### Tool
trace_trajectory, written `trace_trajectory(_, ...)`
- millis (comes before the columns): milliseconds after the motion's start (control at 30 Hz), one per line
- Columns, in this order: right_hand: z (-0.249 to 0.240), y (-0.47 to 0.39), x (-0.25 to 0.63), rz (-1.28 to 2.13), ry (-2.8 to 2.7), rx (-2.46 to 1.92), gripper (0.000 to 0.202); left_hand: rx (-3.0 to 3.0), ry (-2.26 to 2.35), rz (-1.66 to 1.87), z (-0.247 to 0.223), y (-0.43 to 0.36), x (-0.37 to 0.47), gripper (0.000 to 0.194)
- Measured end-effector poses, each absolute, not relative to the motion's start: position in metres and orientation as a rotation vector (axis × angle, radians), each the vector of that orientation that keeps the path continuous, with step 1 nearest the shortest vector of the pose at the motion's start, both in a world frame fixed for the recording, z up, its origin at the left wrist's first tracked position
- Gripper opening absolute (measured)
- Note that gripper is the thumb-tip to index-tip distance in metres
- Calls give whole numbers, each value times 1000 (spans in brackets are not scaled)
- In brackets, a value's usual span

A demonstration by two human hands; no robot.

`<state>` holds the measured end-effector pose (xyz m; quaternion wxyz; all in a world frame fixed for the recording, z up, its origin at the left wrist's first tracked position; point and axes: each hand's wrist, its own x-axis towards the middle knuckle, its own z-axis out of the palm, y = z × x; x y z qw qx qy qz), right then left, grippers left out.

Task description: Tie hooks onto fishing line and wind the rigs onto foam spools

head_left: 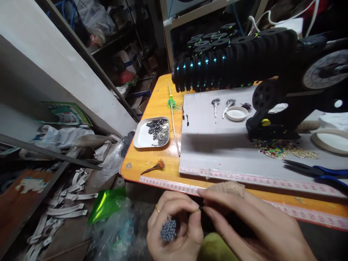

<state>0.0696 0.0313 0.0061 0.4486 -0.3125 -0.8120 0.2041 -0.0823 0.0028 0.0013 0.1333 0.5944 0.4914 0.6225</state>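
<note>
My left hand, with a ring on one finger, is closed around a bundle of thin pieces with grey-blue bead-like tips. Its thumb and forefinger also pinch a tiny dark piece in front of the table's near edge. From the right, my right hand meets it, thumb and forefinger closed at the same tiny piece, which is too small to make out. A tan wrap goes round one of the right fingers. Both hands are just below the pink measuring tape.
A white tray of dark and silver small parts stands on the orange table. An orange-tipped bundle lies near the edge. On the grey board are a round dish, loose beads and blue-handled pliers, beneath a black spool machine.
</note>
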Motion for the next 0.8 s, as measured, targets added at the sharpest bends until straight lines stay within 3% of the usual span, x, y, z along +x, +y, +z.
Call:
trace_trajectory(633,4,32,68,589,-2013,-853,14,1636,1465,1819,0,5,-75,17)
trace_trajectory(800,7,30,69,518,-2053,-883,10,1932,1588,1771,2,3,-80,19)
